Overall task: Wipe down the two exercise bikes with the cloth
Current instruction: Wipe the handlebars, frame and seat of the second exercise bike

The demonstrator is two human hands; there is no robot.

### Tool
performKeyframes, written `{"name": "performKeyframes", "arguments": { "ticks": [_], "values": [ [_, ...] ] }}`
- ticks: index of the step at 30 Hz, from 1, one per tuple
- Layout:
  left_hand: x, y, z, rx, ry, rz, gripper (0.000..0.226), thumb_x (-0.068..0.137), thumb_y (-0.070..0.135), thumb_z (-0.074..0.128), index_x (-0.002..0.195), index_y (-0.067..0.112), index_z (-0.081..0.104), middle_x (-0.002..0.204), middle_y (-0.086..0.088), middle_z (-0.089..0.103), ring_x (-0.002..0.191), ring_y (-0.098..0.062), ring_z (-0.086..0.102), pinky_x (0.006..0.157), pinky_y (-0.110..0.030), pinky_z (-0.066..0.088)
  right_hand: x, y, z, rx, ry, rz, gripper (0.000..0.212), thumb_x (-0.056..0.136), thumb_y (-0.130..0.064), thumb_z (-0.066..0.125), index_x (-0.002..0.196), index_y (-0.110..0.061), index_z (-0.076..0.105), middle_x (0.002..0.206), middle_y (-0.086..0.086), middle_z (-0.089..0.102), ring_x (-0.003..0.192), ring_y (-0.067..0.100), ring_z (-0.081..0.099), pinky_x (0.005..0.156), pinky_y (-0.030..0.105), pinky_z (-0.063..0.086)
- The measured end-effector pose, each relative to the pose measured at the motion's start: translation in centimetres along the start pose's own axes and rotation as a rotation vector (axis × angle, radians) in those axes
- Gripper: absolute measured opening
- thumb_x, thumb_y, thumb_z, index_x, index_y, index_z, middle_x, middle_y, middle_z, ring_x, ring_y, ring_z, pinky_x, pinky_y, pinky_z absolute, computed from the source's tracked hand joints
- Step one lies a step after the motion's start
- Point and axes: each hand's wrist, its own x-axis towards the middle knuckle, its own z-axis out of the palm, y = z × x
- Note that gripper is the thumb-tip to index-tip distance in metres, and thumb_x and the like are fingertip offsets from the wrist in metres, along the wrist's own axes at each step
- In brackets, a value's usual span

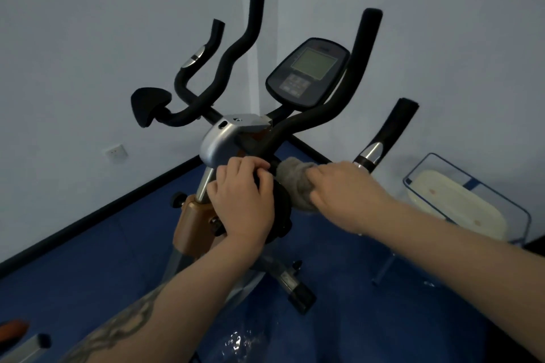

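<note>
An exercise bike (219, 141) with black foam handlebars (348, 82), a silver stem cover and a console (308, 71) stands in front of me. My left hand (241, 200) grips a black padded part of the bar just below the stem. My right hand (345, 188) grips a grey cloth (295, 180) wrapped round the bar right beside my left hand. A silver and orange piece of another machine (20, 342) shows at the bottom left corner.
Pale walls meet in a corner behind the bike, with a wall socket (115, 152) low on the left. The floor (103, 244) is blue. A blue wire-framed basket (469, 200) with a cream object stands at the right. The bike's base foot (298, 289) lies below my hands.
</note>
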Motion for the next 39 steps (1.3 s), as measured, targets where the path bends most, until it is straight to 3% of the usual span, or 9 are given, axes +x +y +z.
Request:
{"name": "performKeyframes", "arguments": {
  "ticks": [4, 8, 12, 17, 22, 28, 33, 37, 39],
  "values": [
    [0.1, -0.1, 0.1, -0.011, 0.000, 0.011, 0.013, 0.088, 0.022, 0.052, 0.086, 0.030, 0.062, 0.089, 0.012, 0.056, 0.086, -0.012, 0.048, 0.073, -0.025, 0.017, -0.3, 3.2, -0.2, -0.001, 0.166, 0.202, 0.037, 0.095, -0.028, 0.032, 0.099, -0.020, 0.068, 0.100, -0.003, 0.063, 0.094, 0.019, 0.053, 0.097, 0.034, 0.028],
    [0.1, -0.1, 0.1, -0.005, -0.014, 0.018, 0.012, 0.087, 0.021, 0.054, 0.087, 0.030, 0.063, 0.090, 0.012, 0.056, 0.086, -0.013, 0.048, 0.073, -0.026, 0.017, 1.1, -3.1, 1.3, 0.095, 0.299, 0.441, 0.055, 0.094, -0.050, 0.033, 0.070, -0.015, 0.068, 0.069, 0.001, 0.063, 0.071, 0.020, 0.054, 0.097, 0.040, 0.038],
    [0.0, -0.1, 0.0, 0.002, -0.043, 0.010, 0.014, 0.089, 0.019, 0.055, 0.089, 0.030, 0.064, 0.093, 0.010, 0.057, 0.091, -0.015, 0.050, 0.078, -0.029, 0.021, -1.1, 0.8, 1.8, 0.022, 0.461, 0.264, 0.036, 0.092, -0.038, 0.054, 0.075, -0.011, 0.070, 0.074, 0.005, 0.066, 0.075, 0.024, 0.061, 0.102, 0.042, 0.040],
    [1.8, 2.0, -0.2, -0.095, -0.196, 0.239, 0.016, 0.083, 0.017, 0.056, 0.092, 0.028, 0.062, 0.096, 0.011, 0.055, 0.092, -0.010, 0.048, 0.083, -0.028, 0.024, -1.1, 3.4, 2.1, 0.228, 0.653, 0.459, 0.024, 0.088, -0.025, 0.049, 0.088, -0.008, 0.066, 0.095, 0.005, 0.064, 0.107, 0.025, 0.057, 0.118, 0.043, 0.015],
    [4.2, 5.7, 2.0, -0.076, -0.465, 0.368, 0.012, 0.088, 0.017, 0.058, 0.095, 0.021, 0.066, 0.097, 0.005, 0.061, 0.096, -0.020, 0.056, 0.087, -0.040, 0.041, -2.1, 4.9, 3.0, 0.090, 0.600, 0.115, 0.024, 0.090, -0.024, 0.052, 0.086, -0.007, 0.069, 0.093, 0.007, 0.065, 0.096, 0.026, 0.059, 0.118, 0.039, 0.016],
    [3.4, 4.8, 2.9, -0.036, -0.454, 0.272, 0.013, 0.089, 0.023, 0.053, 0.092, 0.027, 0.065, 0.086, 0.010, 0.063, 0.078, -0.014, 0.059, 0.067, -0.036, 0.047, -1.2, 3.9, 3.6, 0.242, 0.730, 0.410, 0.025, 0.090, -0.021, 0.050, 0.095, -0.004, 0.068, 0.106, 0.009, 0.065, 0.119, 0.027, 0.053, 0.119, 0.047, 0.014],
    [3.4, 4.6, 3.0, -0.016, -0.432, 0.252, 0.010, 0.086, 0.022, 0.055, 0.086, 0.026, 0.065, 0.069, 0.012, 0.056, 0.064, -0.010, 0.052, 0.060, -0.035, 0.044, -1.8, 6.3, 3.2, -0.023, 0.683, 0.028, 0.028, 0.093, -0.026, 0.053, 0.081, -0.007, 0.069, 0.088, 0.008, 0.066, 0.091, 0.027, 0.062, 0.116, 0.047, 0.022],
    [3.4, 4.6, 3.1, -0.020, -0.428, 0.225, 0.014, 0.086, 0.023, 0.054, 0.082, 0.032, 0.064, 0.064, 0.018, 0.053, 0.059, -0.001, 0.050, 0.052, -0.023, 0.035, -0.2, 13.5, -1.3, -0.280, 0.650, -0.026, 0.028, 0.096, -0.025, 0.051, 0.080, -0.009, 0.068, 0.082, 0.007, 0.064, 0.085, 0.026, 0.062, 0.116, 0.046, 0.023],
    [3.4, 4.6, 3.0, -0.017, -0.425, 0.209, 0.015, 0.086, 0.022, 0.054, 0.082, 0.032, 0.064, 0.064, 0.018, 0.054, 0.059, 0.001, 0.051, 0.051, -0.020, 0.034, 0.1, 14.1, -1.4, -0.130, 0.689, 0.084, 0.021, 0.093, -0.023, 0.057, 0.084, -0.007, 0.068, 0.087, 0.009, 0.063, 0.088, 0.026, 0.059, 0.103, 0.046, 0.043]
  ]
}}
